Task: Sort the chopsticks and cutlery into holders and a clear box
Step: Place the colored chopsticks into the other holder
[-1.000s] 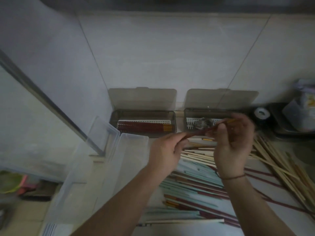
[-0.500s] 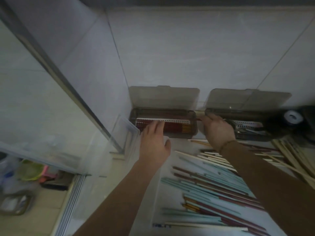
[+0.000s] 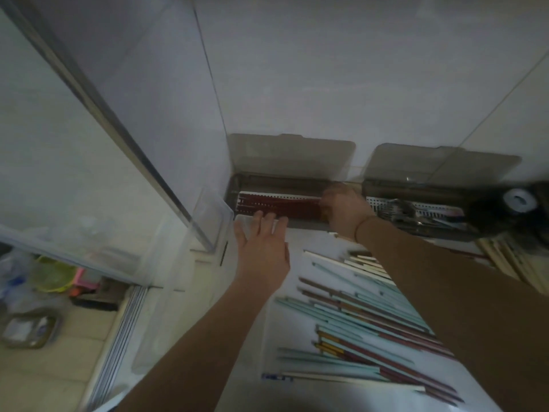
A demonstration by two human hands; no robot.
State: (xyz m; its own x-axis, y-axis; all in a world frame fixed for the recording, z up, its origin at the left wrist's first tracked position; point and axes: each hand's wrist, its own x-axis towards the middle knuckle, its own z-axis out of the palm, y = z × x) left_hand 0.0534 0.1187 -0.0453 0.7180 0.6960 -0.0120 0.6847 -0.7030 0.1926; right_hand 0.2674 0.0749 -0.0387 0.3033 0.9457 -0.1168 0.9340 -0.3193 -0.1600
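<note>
- White tiled wall (image 3: 326,69) fills the top of the view, and a white counter (image 3: 297,248) lies below it.
- At 9 o'clock a big clear box (image 3: 208,215) stands on the counter with its see-through lid leaning up.
- At 12 o'clock, right against the wall, sits the left holder (image 3: 285,185), grey, with its smoky lid tipped back on the tiles. Dark red chopsticks (image 3: 279,205) lie flat inside it on a white tray with holes.
- Just beside it, at 2 o'clock, sits the right holder (image 3: 416,191), lid also tipped back. Shiny metal cutlery (image 3: 401,211) lies inside.
- Loose chopsticks (image 3: 371,316) in pale blue, dark red and cream lie spread on the counter at 5 o'clock.
- More pale wooden chopsticks (image 3: 505,257) lie in a pile at 3 o'clock.
- Left hand (image 3: 263,248) reaches out flat, with fingers straight and a little spread. Its fingertips (image 3: 269,217) touch the front edge of the left holder. It holds nothing.
- Right hand (image 3: 346,211) is at the right end of the left holder, fingers curled down onto the ends of the red chopsticks. I cannot tell if it pinches them or only pushes them.
- One thin band (image 3: 364,226) goes round the right wrist.
- One small white roll (image 3: 518,200) sits at 3 o'clock, past the right holder.
</note>
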